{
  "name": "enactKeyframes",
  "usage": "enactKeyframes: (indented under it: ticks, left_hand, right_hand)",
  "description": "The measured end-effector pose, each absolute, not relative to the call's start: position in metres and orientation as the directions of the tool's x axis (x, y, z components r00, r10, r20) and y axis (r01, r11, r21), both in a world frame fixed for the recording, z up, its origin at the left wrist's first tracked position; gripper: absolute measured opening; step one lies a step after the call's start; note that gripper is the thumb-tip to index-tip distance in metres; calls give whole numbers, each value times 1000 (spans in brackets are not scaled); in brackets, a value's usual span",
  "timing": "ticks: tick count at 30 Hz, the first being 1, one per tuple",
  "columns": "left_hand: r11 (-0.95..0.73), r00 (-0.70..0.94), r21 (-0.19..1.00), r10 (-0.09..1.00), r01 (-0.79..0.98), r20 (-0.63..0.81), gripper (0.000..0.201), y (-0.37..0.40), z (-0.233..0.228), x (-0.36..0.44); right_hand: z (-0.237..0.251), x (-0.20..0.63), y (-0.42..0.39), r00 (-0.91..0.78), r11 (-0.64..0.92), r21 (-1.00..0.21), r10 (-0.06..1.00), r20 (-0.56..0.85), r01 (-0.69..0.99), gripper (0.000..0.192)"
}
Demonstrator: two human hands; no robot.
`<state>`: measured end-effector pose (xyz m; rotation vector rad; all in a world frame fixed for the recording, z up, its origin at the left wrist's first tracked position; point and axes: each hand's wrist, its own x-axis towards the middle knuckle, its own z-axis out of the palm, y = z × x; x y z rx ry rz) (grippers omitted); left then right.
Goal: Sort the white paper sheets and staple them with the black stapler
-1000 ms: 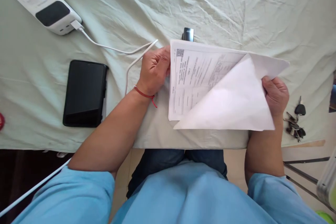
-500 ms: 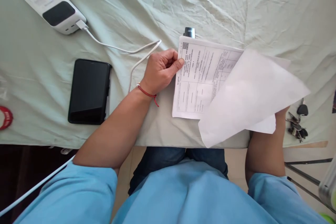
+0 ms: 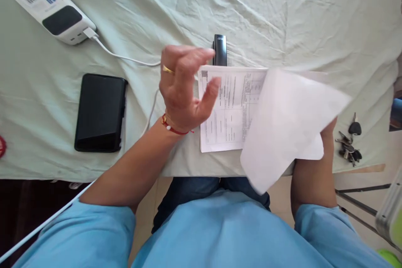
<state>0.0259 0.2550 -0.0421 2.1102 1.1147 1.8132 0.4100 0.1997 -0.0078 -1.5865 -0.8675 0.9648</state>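
leftmost, a red round thing (image 3: 1, 146) is cut off by the picture's edge on the pale green cloth (image 3: 282, 16) that covers the surface. up in the far left corner lies a white power strip (image 3: 47, 6) with a dark panel, and a white cable (image 3: 122, 55) runs from its end toward the middle, passing behind the left hand. nearer the edge of the surface a black phone (image 3: 100, 112) lies flat, screen up and dark, well apart from the papers.

next, the left hand (image 3: 185, 88) is raised off the cloth, fingers spread and loose, gripping nothing; it is blurred. a gold ring (image 3: 168, 69) sits on one finger and a red thread band (image 3: 172, 127) circles the wrist. its thumb hangs just over the left margin of the printed form (image 3: 229, 113), which lies flat on the surface near the front edge. a small black object (image 3: 220, 49) lies just beyond the form's far edge; i cannot tell what it is.

over the right part of the form a blank white sheet (image 3: 289, 121) is lifted and tilted, its lower corner hanging past the edge of the surface over the lap. the right hand (image 3: 328, 127) is almost wholly hidden behind this sheet and seems to hold it up from behind, though the grip itself cannot be seen. rightmost, a bunch of keys (image 3: 350, 144) lies on the cloth just beside that hand.
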Motion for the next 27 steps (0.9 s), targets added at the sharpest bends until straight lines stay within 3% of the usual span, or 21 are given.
enactKeyframes:
  ticks: [3,6,12,14,16,19,24,27]
  left_hand:
    - [-827,238,466,544,315,805,62,245,-25,31]
    - [-880,348,410,473,242,810,51,243,-25,33]
    - [-647,308,683,762,340,569,49,250,-32,14]
    - [-663,261,677,749,319,610,51,248,-25,12]
    - [-762,265,585,646,278,715,55,242,-14,17]
    - [-839,402,520,535,156,743,65,229,1,33]
    - [-758,509,650,537,-58,672,70,220,9,39]
    - [-642,488,767,671,5,559,65,227,13,27]
  right_hand:
    - [-2,396,198,411,-202,-978,897,-163,52,26]
    - [1,390,198,440,-189,-981,885,-154,36,30]
    - [9,391,196,454,-153,-986,884,-110,59,26]
    - [13,386,194,427,-187,-982,891,-156,32,26]
    - [15,380,191,365,-278,-961,894,-259,0,28]
    - [18,375,188,270,-395,-919,884,-382,-6,31]
    - [18,378,188,247,-382,-924,895,-372,-8,32]
    - [18,381,187,268,-354,-935,900,-344,-9,31]
